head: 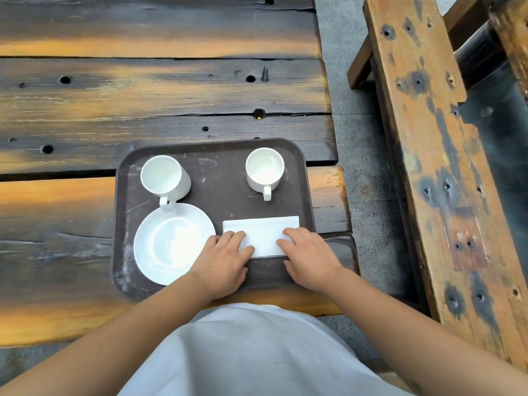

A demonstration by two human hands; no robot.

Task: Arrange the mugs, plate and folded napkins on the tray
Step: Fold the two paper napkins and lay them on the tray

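Napkin (261, 235): lying thin, soft, easily creasing; pressing flat beats pinching.
Left hand (225, 258): resting spread on its left end.
Right hand (307, 257): resting spread on its right end.

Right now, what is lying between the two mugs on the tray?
Nothing: in the head view, only bare tray separates the left mug from the right mug.

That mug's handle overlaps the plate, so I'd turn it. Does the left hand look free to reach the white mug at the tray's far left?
Probably yes: the left hand rests open on the white folded napkin, holding nothing, with only the low white plate between it and the mug.
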